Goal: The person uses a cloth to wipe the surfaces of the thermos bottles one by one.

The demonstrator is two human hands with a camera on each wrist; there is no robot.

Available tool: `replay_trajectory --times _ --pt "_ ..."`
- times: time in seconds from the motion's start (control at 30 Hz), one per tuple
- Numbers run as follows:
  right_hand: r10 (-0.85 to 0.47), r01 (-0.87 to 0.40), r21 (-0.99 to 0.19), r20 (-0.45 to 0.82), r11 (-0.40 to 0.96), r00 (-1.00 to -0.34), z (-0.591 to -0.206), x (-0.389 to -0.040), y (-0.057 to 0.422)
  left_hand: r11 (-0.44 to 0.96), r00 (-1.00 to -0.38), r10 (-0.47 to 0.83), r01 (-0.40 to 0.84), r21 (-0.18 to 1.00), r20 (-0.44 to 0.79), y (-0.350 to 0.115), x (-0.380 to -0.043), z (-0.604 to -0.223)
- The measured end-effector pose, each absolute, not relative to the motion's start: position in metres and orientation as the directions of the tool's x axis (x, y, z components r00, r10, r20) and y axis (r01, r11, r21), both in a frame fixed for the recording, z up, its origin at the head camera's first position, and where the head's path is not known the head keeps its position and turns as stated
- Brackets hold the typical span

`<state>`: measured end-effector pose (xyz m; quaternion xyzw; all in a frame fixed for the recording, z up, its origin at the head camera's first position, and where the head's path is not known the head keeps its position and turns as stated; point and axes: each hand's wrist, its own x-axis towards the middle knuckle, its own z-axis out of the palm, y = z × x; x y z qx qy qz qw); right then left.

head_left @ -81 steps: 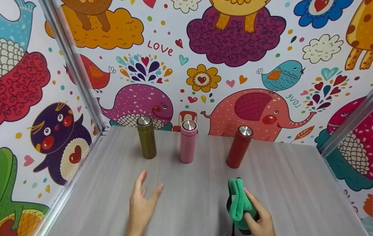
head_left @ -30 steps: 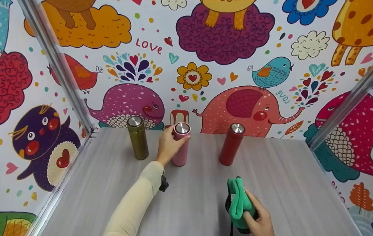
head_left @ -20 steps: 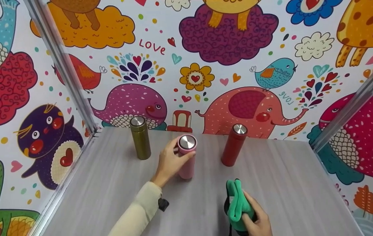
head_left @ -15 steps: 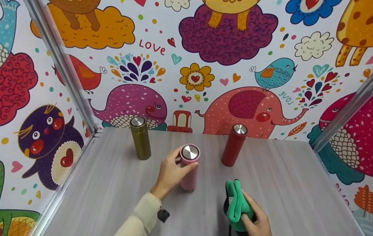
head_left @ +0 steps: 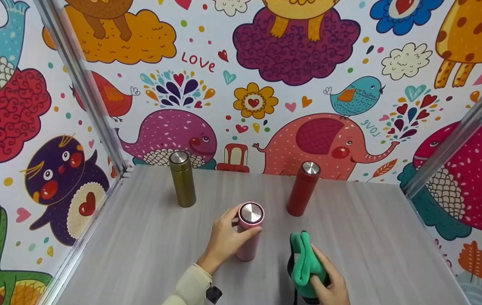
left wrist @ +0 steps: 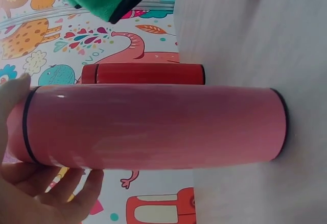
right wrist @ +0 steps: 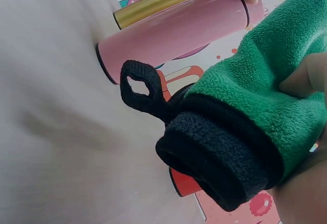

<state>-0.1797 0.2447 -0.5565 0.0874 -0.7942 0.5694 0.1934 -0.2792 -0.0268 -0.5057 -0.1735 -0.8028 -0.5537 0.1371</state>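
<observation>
A pink thermos flask [head_left: 248, 243] with a steel-topped lid stands close to upright near the middle of the table. My left hand [head_left: 226, 240] grips it around the top, thumb on the near side and fingers behind; the left wrist view shows the flask [left wrist: 153, 127] at full length. To the right, my right hand [head_left: 333, 279] holds a folded green cloth [head_left: 307, 262] with dark edging. In the right wrist view a black hanging loop sticks out from the cloth [right wrist: 240, 91], and the thumb presses into the green side.
An olive-gold flask [head_left: 185, 186] stands at the back left of the grey table [head_left: 139, 254]. A red flask [head_left: 302, 192] stands at the back right, leaning slightly in view. Patterned walls [head_left: 207, 25] enclose the table behind and on both sides, with metal corner posts [head_left: 92, 101].
My left hand reached out, took hold of the pink flask at the back and drew it toward me. The right hand with the cloth has stayed nearly still.
</observation>
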Motion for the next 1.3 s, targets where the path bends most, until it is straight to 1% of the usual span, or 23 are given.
replay_trajectory --times 0.07,0.13,0.2,0.33,0.57,0.7,0.83,1.0,1.17,1.23,1.3 --pt "0.109 -0.324 -0.881 0.38 0.344 -0.919 -0.55 -0.182 0.243 0.324 -0.908 0.127 0.419 0.848 0.4 -0.027 -0.279 -0.507" --pt "0.11 -0.337 -0.875 0.395 0.347 -0.912 -0.543 -0.188 0.241 0.323 -0.912 0.128 0.41 0.853 0.39 -0.027 -0.279 -0.508" --pt "0.079 -0.404 -0.844 0.457 0.352 -0.886 -0.536 -0.198 0.24 0.319 -0.915 0.13 0.404 0.858 0.382 -0.026 -0.279 -0.509" --pt "-0.007 -0.55 -0.762 0.583 0.341 -0.812 -0.52 -0.221 0.232 0.308 -0.923 0.125 0.386 0.87 0.365 -0.025 -0.279 -0.511" --pt "-0.063 -0.645 -0.697 0.662 0.315 -0.747 -0.479 -0.241 0.206 0.293 -0.926 0.125 0.377 0.878 0.356 -0.021 -0.278 -0.514" --pt "-0.127 -0.68 -0.677 0.676 0.281 -0.726 -0.47 -0.253 0.195 0.278 -0.921 0.119 0.39 0.878 0.372 -0.021 -0.278 -0.513" --pt "-0.185 -0.678 -0.694 0.653 0.243 -0.734 -0.475 -0.263 0.187 0.254 -0.914 0.131 0.406 0.878 0.384 -0.025 -0.279 -0.514" --pt "-0.272 -0.694 -0.683 0.64 0.227 -0.719 -0.495 -0.266 0.18 0.216 -0.916 0.169 0.394 0.893 0.364 -0.029 -0.28 -0.516" --pt "-0.298 -0.706 -0.656 0.641 0.265 -0.707 -0.516 -0.264 0.178 0.193 -0.916 0.175 0.392 0.9 0.361 -0.03 -0.282 -0.518" --pt "-0.294 -0.703 -0.643 0.639 0.304 -0.711 -0.526 -0.262 0.177 0.194 -0.919 0.171 0.384 0.903 0.355 -0.031 -0.282 -0.519" --pt "-0.297 -0.679 -0.654 0.611 0.333 -0.734 -0.537 -0.258 0.176 0.204 -0.925 0.169 0.372 0.906 0.341 -0.032 -0.282 -0.52"
